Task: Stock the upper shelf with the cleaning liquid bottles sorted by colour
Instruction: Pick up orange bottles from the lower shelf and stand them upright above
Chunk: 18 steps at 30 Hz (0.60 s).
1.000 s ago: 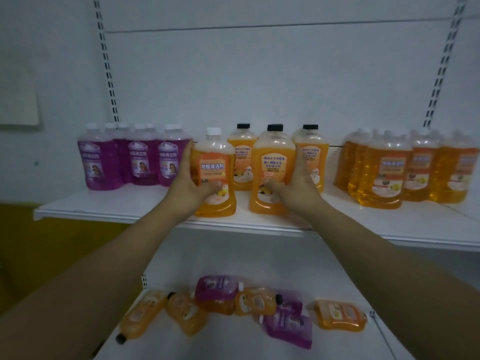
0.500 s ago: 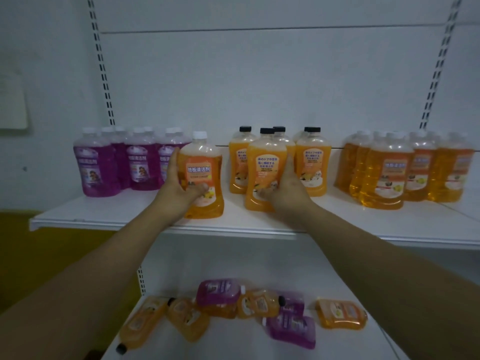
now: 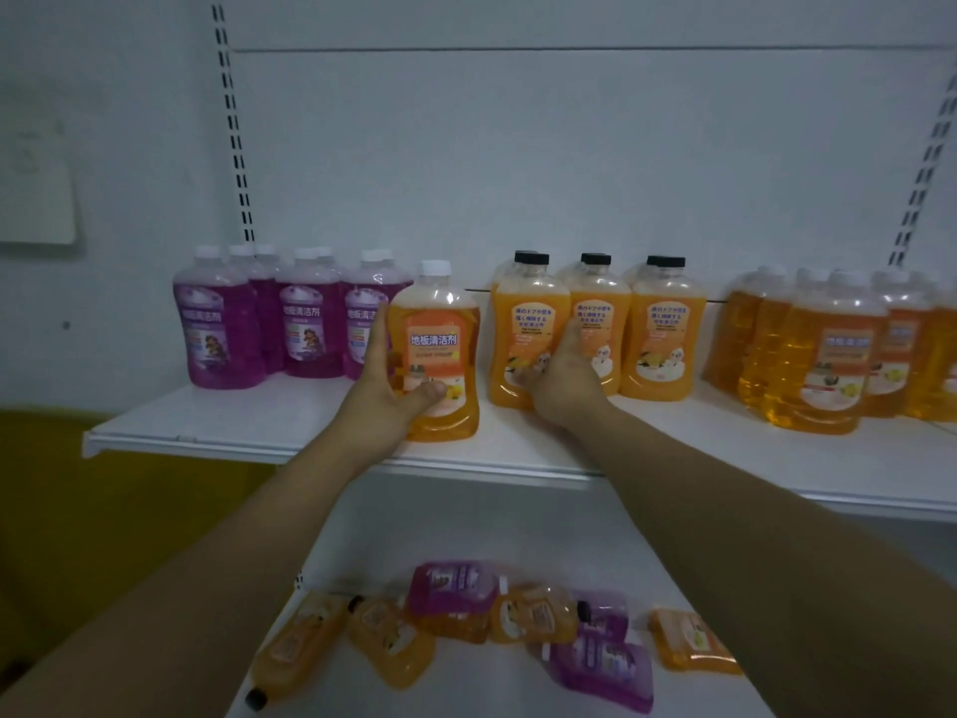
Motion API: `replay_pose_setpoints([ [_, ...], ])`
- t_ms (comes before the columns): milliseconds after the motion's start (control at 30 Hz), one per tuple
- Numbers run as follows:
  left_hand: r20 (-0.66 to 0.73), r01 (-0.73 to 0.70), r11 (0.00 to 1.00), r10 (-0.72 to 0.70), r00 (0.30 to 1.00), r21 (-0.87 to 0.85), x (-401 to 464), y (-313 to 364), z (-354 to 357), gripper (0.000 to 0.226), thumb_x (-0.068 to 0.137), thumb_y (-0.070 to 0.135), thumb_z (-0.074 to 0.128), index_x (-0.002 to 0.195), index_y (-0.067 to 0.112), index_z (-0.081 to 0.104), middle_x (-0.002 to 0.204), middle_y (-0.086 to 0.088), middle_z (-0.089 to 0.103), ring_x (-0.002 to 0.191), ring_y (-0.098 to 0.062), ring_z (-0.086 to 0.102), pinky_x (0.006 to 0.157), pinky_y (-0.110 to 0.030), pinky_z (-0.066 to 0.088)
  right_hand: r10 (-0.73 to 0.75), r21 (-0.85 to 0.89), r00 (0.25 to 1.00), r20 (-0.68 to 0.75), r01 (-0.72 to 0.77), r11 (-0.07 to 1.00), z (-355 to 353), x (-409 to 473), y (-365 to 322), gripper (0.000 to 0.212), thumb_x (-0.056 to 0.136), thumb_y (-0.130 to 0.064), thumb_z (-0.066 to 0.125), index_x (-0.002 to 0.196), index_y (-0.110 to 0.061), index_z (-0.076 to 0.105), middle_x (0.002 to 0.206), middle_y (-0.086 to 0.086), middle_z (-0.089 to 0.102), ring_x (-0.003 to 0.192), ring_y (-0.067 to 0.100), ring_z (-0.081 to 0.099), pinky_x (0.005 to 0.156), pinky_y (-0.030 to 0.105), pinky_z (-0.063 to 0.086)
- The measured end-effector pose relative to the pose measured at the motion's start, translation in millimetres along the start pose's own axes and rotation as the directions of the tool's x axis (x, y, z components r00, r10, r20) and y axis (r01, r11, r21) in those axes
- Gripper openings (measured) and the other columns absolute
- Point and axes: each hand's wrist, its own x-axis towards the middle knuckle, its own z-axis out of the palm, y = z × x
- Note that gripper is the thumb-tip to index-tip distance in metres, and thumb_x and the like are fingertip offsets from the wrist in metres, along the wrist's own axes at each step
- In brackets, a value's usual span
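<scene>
Now the left hand [image 3: 386, 391] curls its fingers round a white-capped orange bottle [image 3: 435, 355] standing on the upper shelf [image 3: 248, 432] beside the purple bottles [image 3: 290, 323]. The right hand [image 3: 562, 386] grips a black-capped orange bottle [image 3: 523, 334]. Best slide each upright toward its own colour group, bases flat, avoiding nudging neighbours.

A: Dim overall, with a cool bluish cast on the back panel [image 3: 569, 163]. No lamp in view.

B: Glare anywhere?

A: Only faint sheen on the amber bottles [image 3: 808, 355] at the right.

B: Sharpness?

A: Soft throughout; labels at the centre are legible, while the lower shelf's bottles [image 3: 518, 624] are smeared. The slotted uprights [image 3: 235, 147] lean inward from wide-angle distortion.
</scene>
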Motion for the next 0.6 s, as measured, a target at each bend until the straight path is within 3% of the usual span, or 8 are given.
replay_pose_setpoints([
  [233, 0.01, -0.011, 1.0, 0.011, 1.0, -0.023, 1.4, -1.4, -1.5, 0.089, 0.09, 0.024, 0.061, 0.146, 0.047, -0.003, 0.134, 0.011, 0.047, 0.12, -0.011, 0.049, 0.096, -0.033, 0.044, 0.003, -0.02, 1.0, 0.025, -0.002, 1.0, 0.4, -1.2, 1.1, 0.094, 0.093, -0.032, 0.06, 0.151, -0.027, -0.013, 0.153, 0.002, 0.031, 0.138, 0.028, 0.036, 0.112, 0.047, 0.032],
  [367, 0.006, -0.018, 0.999, 0.019, 1.0, -0.038, 1.2, 1.6, -0.9, 0.091, 0.086, 0.019, 0.066, 0.148, 0.041, 0.003, 0.135, 0.012, 0.047, 0.119, -0.008, 0.047, 0.089, -0.027, 0.043, -0.047, -0.242, 0.996, 0.07, 0.063, 0.968, -12.3, -16.0, 10.9, 0.077, 0.087, -0.048, 0.059, 0.149, -0.021, 0.021, 0.146, 0.003, 0.043, 0.132, 0.028, 0.044, 0.108, 0.044, 0.038],
  [433, 0.028, -0.02, 0.999, 0.021, 0.999, -0.025, 3.0, 4.0, 1.4, 0.094, 0.083, 0.017, 0.07, 0.148, 0.042, 0.006, 0.137, 0.01, 0.047, 0.12, -0.01, 0.048, 0.09, -0.031, 0.044, -0.052, -0.36, 0.991, 0.121, 0.093, 0.928, -23.9, -29.7, 14.1, 0.066, 0.088, -0.05, 0.058, 0.144, -0.022, 0.035, 0.143, 0.002, 0.048, 0.128, 0.027, 0.047, 0.104, 0.039, 0.04],
  [600, 0.133, -0.042, 0.999, 0.04, 0.99, 0.015, 3.2, 20.9, 31.6, 0.096, 0.081, 0.018, 0.073, 0.145, 0.045, 0.006, 0.137, 0.002, 0.048, 0.118, -0.019, 0.053, 0.091, -0.037, 0.049, 0.087, -0.556, 0.991, 0.098, -0.018, 0.831, -59.8, -57.2, 31.7, 0.068, 0.088, -0.062, 0.051, 0.142, -0.023, 0.042, 0.147, 0.001, 0.043, 0.131, 0.024, 0.044, 0.106, 0.04, 0.04],
])
